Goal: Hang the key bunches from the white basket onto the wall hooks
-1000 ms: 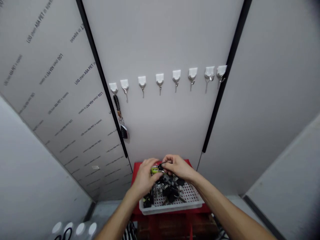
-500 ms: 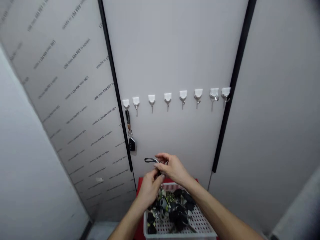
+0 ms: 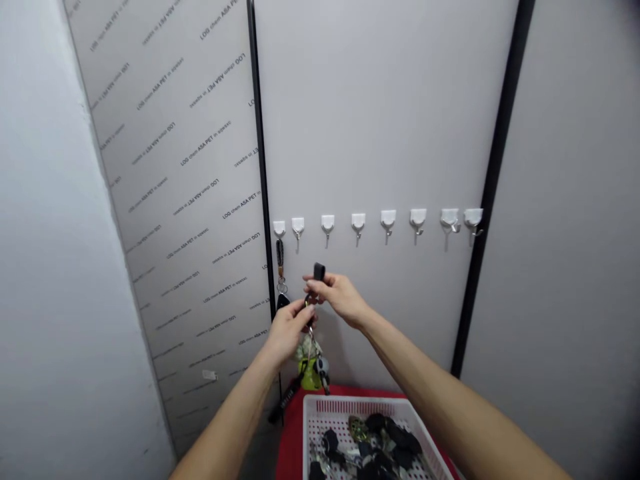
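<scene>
Upright keychain strap [image 3: 319, 272], pinched by right hand [image 3: 344, 298], nearer the wall hooks [image 3: 358, 221], and left hand [image 3: 291, 328] below; trinkets [image 3: 311, 376] suspended lowest.

A plain pale panel [image 3: 385, 100] fills the far wall, bordered by a black left strip [image 3: 260, 133] and a black right strip [image 3: 501, 133]. Left of it stands a grey panel [image 3: 195, 187] printed with slanted lettering, then a whitish wall [image 3: 60, 267]. A bare grey wall [image 3: 575, 233] fills the right. Near, low down, lies a red surface [image 3: 290, 443]. The light is dim and soft.
</scene>
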Tool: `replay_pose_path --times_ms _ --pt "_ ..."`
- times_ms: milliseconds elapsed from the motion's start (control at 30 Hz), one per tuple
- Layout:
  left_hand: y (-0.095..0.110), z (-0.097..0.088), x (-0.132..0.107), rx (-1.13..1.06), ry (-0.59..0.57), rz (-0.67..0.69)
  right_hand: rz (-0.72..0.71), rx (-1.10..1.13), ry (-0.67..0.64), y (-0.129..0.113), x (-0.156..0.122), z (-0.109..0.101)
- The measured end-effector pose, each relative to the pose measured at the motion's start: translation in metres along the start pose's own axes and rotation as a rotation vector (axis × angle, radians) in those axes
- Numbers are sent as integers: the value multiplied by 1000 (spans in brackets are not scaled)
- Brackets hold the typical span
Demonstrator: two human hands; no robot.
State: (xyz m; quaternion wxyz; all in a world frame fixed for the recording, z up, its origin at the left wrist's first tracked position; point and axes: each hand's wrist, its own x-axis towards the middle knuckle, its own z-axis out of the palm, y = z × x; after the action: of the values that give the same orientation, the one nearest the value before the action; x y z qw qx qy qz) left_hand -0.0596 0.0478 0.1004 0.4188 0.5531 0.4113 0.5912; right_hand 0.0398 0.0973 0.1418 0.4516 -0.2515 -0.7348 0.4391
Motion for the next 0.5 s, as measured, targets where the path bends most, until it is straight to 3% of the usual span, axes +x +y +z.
replay_pose_path --times_ms 267,500 --pt "35 -6 40 -138 158 63 -87 -180 193 -23 68 12" --pt "23 -10 53 -66 176 23 89 -334 179 -13 81 12"
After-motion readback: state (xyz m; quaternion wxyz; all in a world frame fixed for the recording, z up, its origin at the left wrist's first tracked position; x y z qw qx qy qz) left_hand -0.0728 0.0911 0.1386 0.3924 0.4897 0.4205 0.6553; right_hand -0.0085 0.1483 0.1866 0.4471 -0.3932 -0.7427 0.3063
